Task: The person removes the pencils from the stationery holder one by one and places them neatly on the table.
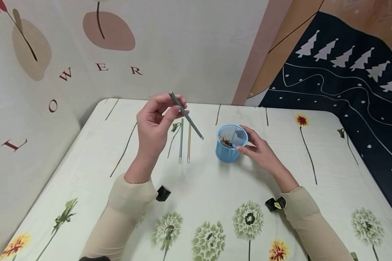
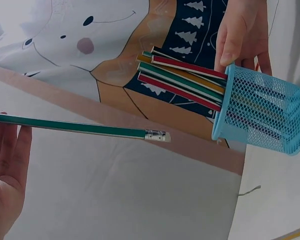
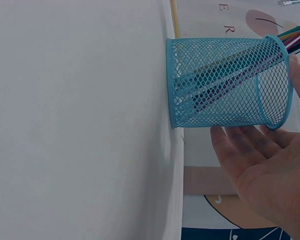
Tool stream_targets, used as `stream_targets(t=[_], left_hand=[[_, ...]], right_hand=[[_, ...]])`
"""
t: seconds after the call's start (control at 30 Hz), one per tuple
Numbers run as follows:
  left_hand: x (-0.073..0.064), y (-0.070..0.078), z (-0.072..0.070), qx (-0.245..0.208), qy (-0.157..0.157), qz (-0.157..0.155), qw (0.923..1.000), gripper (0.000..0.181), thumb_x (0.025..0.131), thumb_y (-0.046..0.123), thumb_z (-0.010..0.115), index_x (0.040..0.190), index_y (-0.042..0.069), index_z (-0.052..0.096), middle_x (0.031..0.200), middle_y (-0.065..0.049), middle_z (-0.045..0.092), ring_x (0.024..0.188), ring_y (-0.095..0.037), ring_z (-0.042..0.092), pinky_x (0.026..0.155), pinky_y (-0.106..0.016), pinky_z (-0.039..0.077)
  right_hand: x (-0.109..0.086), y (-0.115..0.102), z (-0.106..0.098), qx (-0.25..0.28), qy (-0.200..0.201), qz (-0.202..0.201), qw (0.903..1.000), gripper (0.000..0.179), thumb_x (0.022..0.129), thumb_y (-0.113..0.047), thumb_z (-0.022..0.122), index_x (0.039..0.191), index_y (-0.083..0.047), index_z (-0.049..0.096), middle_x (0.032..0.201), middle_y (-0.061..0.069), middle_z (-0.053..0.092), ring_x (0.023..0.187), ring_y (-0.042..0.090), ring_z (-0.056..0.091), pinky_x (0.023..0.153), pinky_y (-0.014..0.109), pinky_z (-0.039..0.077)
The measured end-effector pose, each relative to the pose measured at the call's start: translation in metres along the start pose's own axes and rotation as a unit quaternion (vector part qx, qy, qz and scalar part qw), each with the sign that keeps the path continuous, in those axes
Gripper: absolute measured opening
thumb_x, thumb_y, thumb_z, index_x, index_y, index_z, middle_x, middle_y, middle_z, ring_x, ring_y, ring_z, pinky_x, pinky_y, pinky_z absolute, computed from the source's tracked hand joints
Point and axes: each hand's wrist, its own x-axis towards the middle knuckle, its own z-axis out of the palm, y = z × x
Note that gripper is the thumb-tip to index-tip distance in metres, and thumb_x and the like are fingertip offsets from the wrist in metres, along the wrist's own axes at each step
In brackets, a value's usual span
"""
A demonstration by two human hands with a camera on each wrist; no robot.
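Observation:
A green pencil point(image 1: 187, 116) with a silver ferrule and pale eraser is pinched in my left hand point(image 1: 155, 121), held slanting above the table with its eraser end down toward the right. My right hand point(image 1: 259, 148) holds a blue mesh pencil cup point(image 1: 227, 154) near its rim, thumb at the near side and fingers round the far right. Several pencils point(image 2: 185, 80), red, green and yellow, lean together inside the cup and stick out past its rim in the left wrist view. The cup stands upright on the table, right of the green pencil's eraser end.
On the table behind and below my left hand lie a green pencil point(image 1: 181, 145) and a yellow pencil point(image 1: 189, 145), side by side. The tablecloth point(image 1: 202, 188) carries printed flowers. Printed cloth hangings point(image 1: 196, 54) rise along the table's far edge.

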Motion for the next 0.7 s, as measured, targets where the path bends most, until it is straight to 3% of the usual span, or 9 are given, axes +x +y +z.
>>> stream_targets(t=[0.3, 0.7], left_hand=[[0.000, -0.004, -0.008, 0.011, 0.011, -0.006, 0.9999, 0.026, 0.093, -0.006, 0.061, 0.107, 0.015, 0.070, 0.098, 0.003, 0.073, 0.086, -0.014, 0.070, 0.078, -0.031, 0.065], [-0.004, -0.010, -0.015, 0.021, 0.017, -0.022, 0.9994, 0.025, 0.095, -0.004, 0.061, 0.109, 0.016, 0.070, 0.100, 0.004, 0.074, 0.088, -0.011, 0.071, 0.078, -0.029, 0.064]], right_hand=[[0.000, 0.000, 0.000, -0.002, 0.001, -0.001, 1.0000, 0.070, 0.096, -0.009, 0.066, 0.156, -0.012, 0.030, 0.150, 0.020, 0.045, 0.142, 0.035, 0.043, 0.098, 0.008, 0.048], [0.000, -0.001, 0.000, 0.000, -0.001, -0.001, 1.0000, 0.070, 0.096, -0.008, 0.065, 0.156, -0.011, 0.029, 0.151, 0.020, 0.044, 0.143, 0.036, 0.042, 0.095, 0.003, 0.047]])
